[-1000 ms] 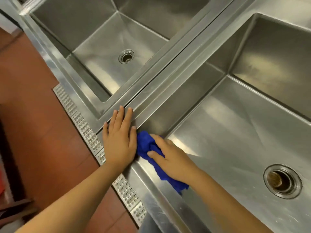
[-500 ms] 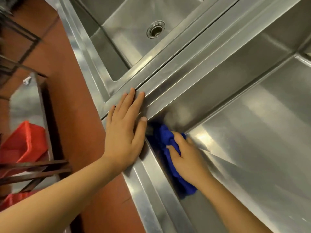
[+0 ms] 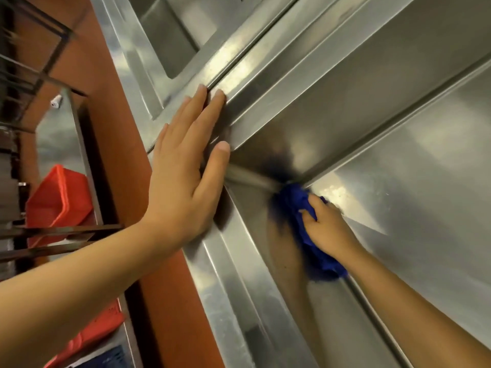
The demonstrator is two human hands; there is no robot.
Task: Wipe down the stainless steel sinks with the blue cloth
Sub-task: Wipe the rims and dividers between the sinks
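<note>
Since half a second ago, the blue cloth has been carried lower into the right sink, down to the corner where the near wall, the side wall and the bottom meet, and the view has been brought closer and tilted. The cloth is bunched and is gripped by the right hand, whose fingers are curled round it while it is pressed against the steel; its edges are blurred. Part of the cloth is left trailing below the wrist along the foot of the near wall. The left hand is laid flat, fingers straight and nothing grasped, on the rim at the corner between the two basins, its fingertips touching the raised ridge. A part of the left sink is seen at the top. Beside the sinks, a red-brown floor is shown, and a red basket is held within a metal rack at the left edge.
</note>
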